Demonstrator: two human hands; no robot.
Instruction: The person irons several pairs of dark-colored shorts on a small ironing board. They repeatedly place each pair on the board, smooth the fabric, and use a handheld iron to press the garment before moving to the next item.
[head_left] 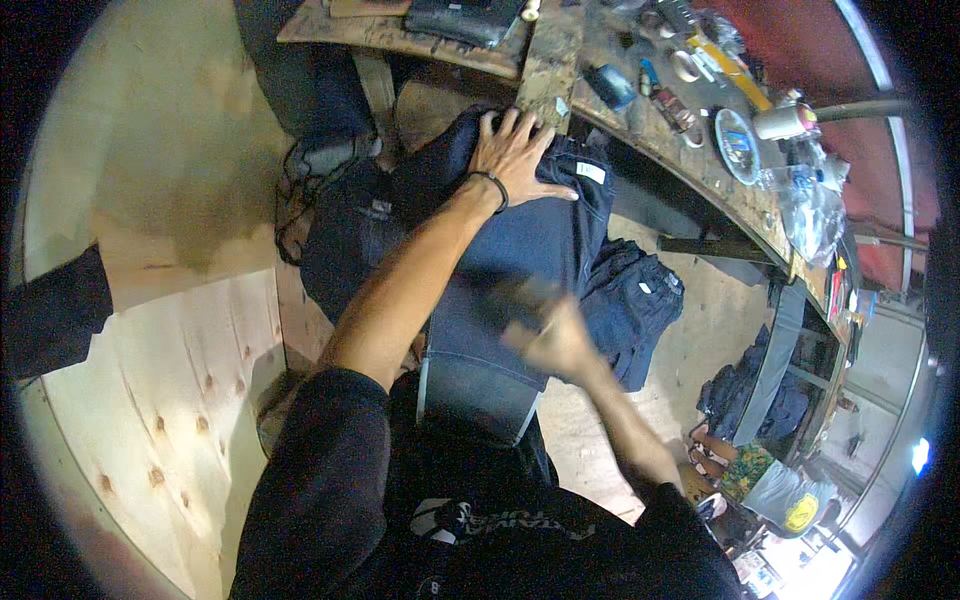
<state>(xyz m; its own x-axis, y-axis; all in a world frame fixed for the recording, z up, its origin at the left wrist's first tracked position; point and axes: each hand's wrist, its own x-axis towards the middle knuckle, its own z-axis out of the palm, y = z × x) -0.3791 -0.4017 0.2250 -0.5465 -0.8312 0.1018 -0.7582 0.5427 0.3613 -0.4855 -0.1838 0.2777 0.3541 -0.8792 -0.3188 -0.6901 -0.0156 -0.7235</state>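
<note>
Counter (370,30): cluttered wooden top, past the navy garment's far end and curving away along its right.
Navy garment (495,255): beneath both grips, long axis running from the counter's edge toward the person's lap (a grey panel (480,393) shows at the near end).
Left grip (515,165): flat on the garment's far end, fingers and thumb spread apart, clamped on nothing; forearm slants across the garment's left part.
Right grip (560,345): blurred, closer to the garment's near end, over its right part; a dark thing (525,298) shows at the fingers (clamped or not, I cannot tell); forearm angles in from the near right.
Folded dark bundle (630,320): just beside the garment's right edge.
</note>
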